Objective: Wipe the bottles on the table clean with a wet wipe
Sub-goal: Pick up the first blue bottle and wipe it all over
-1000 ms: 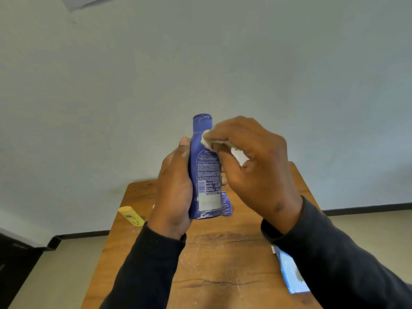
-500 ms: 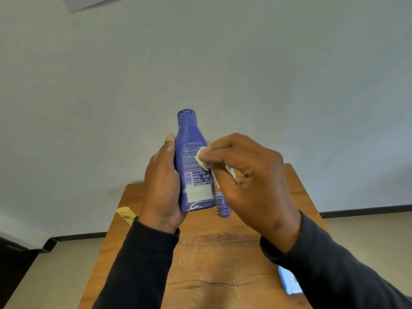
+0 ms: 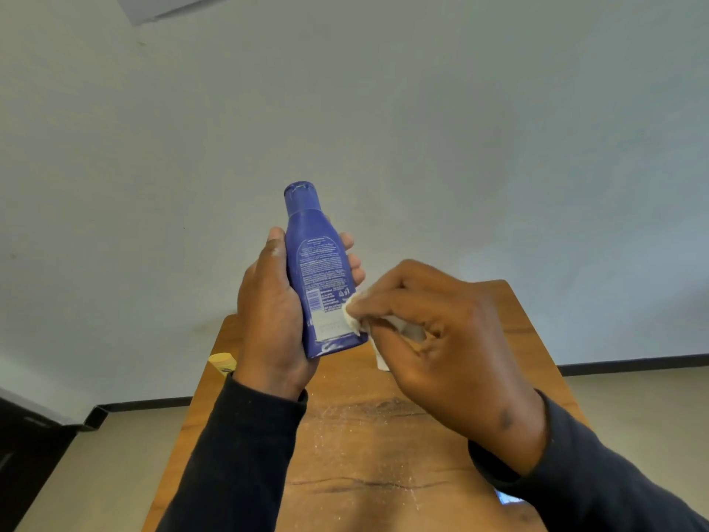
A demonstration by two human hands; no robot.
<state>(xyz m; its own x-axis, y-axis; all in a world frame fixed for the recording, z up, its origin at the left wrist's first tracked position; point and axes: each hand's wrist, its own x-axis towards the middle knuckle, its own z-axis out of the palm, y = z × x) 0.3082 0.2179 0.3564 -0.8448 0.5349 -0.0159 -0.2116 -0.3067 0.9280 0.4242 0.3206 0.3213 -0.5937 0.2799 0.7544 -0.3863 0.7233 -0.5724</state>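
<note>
Tall blue plastic bottle (image 3: 321, 278) being wiped

It is gripped by the left hand (image 3: 268, 320) — the small white wet wipe (image 3: 355, 318) is pinched by the right hand (image 3: 441, 339); if rubbed hard, the bottle could be dropped.

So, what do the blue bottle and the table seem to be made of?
Blue bottle: probably plastic with a smooth, slightly glossy finish; it shows soft highlights and a moulded cap.
Table: wood or a wood-look veneer, judging by the brown grain lines; its finish looks matte, with pale specks on it.
</note>
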